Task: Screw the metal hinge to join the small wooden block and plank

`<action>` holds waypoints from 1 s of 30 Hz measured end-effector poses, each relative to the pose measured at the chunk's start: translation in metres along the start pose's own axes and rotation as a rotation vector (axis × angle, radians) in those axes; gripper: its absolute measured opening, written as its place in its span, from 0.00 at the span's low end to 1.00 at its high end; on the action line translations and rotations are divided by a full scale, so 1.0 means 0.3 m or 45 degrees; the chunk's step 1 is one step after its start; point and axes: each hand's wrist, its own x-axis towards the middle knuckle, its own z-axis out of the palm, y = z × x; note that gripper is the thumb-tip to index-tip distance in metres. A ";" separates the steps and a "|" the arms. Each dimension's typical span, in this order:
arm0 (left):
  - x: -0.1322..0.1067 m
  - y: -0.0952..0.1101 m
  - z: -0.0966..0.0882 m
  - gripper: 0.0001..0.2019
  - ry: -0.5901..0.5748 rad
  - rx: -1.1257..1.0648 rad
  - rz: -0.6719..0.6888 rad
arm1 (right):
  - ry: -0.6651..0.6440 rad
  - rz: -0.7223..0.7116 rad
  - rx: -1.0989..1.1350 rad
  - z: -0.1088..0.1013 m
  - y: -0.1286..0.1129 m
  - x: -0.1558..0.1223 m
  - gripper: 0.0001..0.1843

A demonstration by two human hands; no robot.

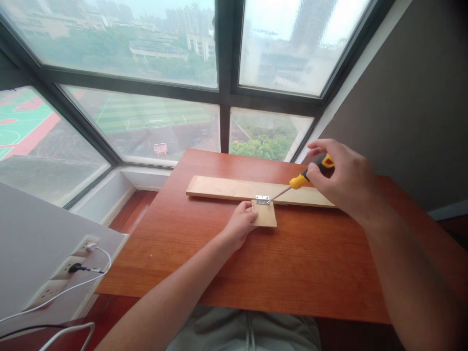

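A long pale wooden plank (226,187) lies across the far half of a reddish wooden table (292,263). A small square wood piece (266,215) sits against the plank's near edge, and a small metal hinge (262,199) joins the two. My left hand (240,223) is closed on the left edge of the small piece, pressing it down. My right hand (338,178) grips the yellow and black handle of a screwdriver (305,178). The screwdriver's thin shaft slants down to the left, with its tip on the hinge.
A large window with dark frames (224,97) rises behind the table, and a grey wall (409,107) stands at the right. At the lower left a white power strip (66,270) holds plugged cables. The table's left edge drops to a red floor (127,209).
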 end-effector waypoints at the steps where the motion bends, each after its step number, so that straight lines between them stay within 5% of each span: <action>1: 0.000 0.000 0.000 0.13 0.000 -0.002 0.000 | -0.023 -0.042 0.057 -0.001 0.007 -0.001 0.23; 4: 0.000 0.000 0.001 0.13 0.001 -0.013 -0.001 | -0.104 -0.088 0.164 -0.003 0.020 -0.006 0.30; 13: 0.002 -0.003 -0.001 0.13 -0.007 -0.015 0.009 | 0.031 0.078 -0.085 -0.002 -0.012 0.004 0.15; 18: 0.001 -0.001 0.001 0.13 0.010 -0.016 0.000 | -0.075 -0.061 0.128 -0.017 0.011 -0.002 0.23; 26: 0.005 -0.005 -0.002 0.14 -0.004 -0.021 0.015 | -0.011 0.101 0.056 0.005 -0.012 0.002 0.19; 30: 0.003 -0.004 0.000 0.14 0.000 -0.006 0.005 | 0.004 0.043 0.109 0.001 -0.001 0.001 0.16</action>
